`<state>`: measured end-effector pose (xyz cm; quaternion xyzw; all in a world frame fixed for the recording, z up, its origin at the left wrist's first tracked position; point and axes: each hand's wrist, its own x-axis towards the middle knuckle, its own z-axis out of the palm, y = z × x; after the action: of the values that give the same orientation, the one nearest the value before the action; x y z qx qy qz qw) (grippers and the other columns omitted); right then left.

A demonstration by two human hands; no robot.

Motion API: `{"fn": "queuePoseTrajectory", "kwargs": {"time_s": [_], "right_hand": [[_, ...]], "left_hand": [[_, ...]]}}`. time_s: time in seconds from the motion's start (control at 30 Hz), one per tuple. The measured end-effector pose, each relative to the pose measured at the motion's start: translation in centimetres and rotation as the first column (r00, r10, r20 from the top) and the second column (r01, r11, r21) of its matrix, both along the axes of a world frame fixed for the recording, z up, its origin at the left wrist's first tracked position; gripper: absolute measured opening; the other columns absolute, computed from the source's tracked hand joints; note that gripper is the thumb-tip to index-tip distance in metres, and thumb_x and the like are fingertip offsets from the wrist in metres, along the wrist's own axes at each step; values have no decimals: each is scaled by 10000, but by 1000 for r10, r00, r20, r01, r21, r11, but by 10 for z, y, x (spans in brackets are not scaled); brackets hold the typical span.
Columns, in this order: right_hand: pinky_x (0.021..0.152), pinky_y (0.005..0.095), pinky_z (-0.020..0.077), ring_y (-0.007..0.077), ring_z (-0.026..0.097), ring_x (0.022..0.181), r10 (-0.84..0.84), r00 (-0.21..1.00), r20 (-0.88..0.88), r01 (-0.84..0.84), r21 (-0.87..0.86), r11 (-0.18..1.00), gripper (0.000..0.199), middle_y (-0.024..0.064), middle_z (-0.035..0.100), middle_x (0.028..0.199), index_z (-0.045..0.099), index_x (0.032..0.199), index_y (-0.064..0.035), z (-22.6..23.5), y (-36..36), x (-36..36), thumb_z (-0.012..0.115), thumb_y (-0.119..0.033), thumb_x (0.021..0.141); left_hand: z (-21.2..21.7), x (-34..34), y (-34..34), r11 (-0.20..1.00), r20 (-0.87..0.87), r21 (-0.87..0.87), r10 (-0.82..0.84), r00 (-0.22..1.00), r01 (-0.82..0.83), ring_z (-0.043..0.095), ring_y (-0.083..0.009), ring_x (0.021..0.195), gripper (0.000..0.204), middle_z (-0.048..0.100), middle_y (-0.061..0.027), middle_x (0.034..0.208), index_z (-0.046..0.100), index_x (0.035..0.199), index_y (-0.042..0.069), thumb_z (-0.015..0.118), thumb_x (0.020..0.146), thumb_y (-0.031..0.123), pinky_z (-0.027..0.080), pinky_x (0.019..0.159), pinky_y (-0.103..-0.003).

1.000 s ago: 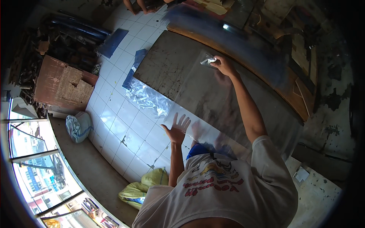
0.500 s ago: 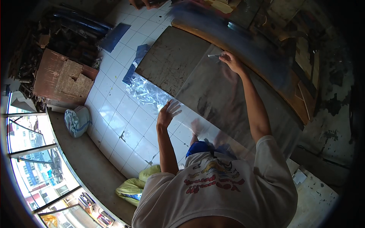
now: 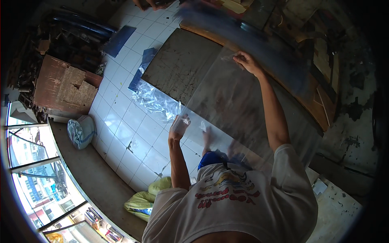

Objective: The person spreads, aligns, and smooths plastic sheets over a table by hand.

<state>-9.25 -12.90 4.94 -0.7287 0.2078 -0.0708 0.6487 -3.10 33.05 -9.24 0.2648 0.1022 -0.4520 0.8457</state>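
Right hand (image 3: 246, 63): pinching clear sheet (image 3: 231, 105) over tabletop (image 3: 178, 60) | Left hand (image 3: 178, 128): curled at edge, unclear if pinching | Possible creasing from uneven pull

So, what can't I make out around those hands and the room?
All in the head view:
- Whether the left hand grips the clear sheet: curled fingers and glare obscure it.
- Who is at the top: cut off by the picture's edge.
- What the white sack holds: its own cover hides it.
- Single pieces in the dark heap: lost in shadow.
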Motion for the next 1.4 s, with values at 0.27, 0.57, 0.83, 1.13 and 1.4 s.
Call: {"fn": "queuePoseTrajectory", "kwargs": {"time_s": [0.27,0.57,0.83,1.13,1.4], "right_hand": [[693,229,465,93,620,788,34,999,26,-20,-402,915,219,24,610,787,572,904,-4,-23,5,21,642,-210,871],[709,331,475,231,623,760,37,984,-174,-151,-705,693,387,104,651,854,610,1073,-76,-2,19,20,617,-392,851],[886,431,415,271,497,1055,-64,983,-170,-132,-910,393,711,98,519,1096,486,1296,-177,-33,37,8,620,-606,745],[996,500,315,310,383,1228,-416,902,-116,20,-951,308,661,144,405,1338,427,1338,-117,-39,62,-100,529,-547,846],[963,596,306,374,384,1219,-965,199,-171,41,-982,183,636,184,390,1349,419,1335,-159,-39,115,-457,504,-563,851]], "left_hand": [[50,-28,-19,945,227,276,111,968,-174,446,-348,1199,361,434,-238,1293,367,1231,-51,402,967,193,364,1027,-445],[57,-31,-21,933,239,239,212,948,-269,341,-417,1274,489,329,-281,1379,342,1252,-17,370,956,371,278,1057,-520],[102,-38,-41,971,151,23,233,961,-239,262,-449,1311,950,247,-273,1434,169,1434,23,330,819,730,208,1058,-569],[77,55,-26,975,283,222,-33,959,-32,309,-383,1309,605,294,-229,1426,212,1421,34,422,955,357,295,1061,-485],[77,133,-43,810,473,538,-64,878,-231,529,-345,1116,585,478,-195,1295,309,1373,38,529,926,344,471,885,-415]]}}
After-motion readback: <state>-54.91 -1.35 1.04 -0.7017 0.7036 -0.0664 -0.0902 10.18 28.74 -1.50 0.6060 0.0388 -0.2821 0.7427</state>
